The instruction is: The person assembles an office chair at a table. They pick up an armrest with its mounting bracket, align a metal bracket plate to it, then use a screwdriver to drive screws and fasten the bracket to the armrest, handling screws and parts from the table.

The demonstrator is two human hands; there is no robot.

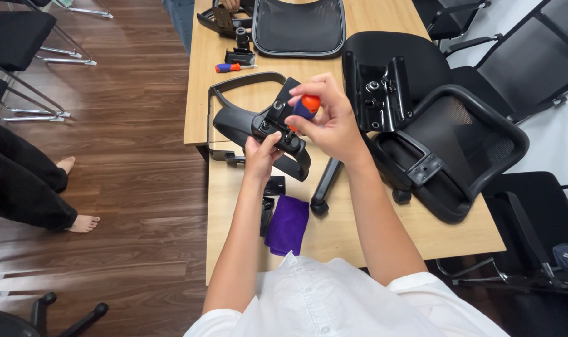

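Screwdriver (305, 107): stubby, orange-and-blue handle, held upright over the near end of a black plastic armrest bracket (259, 128) at the middle of the table. Right hand (331, 118): fingers curled tight around the handle from above. Left hand (261, 153): thumb and fingers pinching the bracket's lower edge from beneath. Bracket: curved, smooth, matte, with a grey looped arm behind it. Office chair (446, 143): black mesh back and moulded frame, lying on its side to the right, metal plate exposed. Purple cloth (288, 223): soft, folded, near table edge. Second screwdriver (234, 67): farther back. Table (359, 231): pale wood laminate. Floor (134, 175): dark brown planks; other chairs around.
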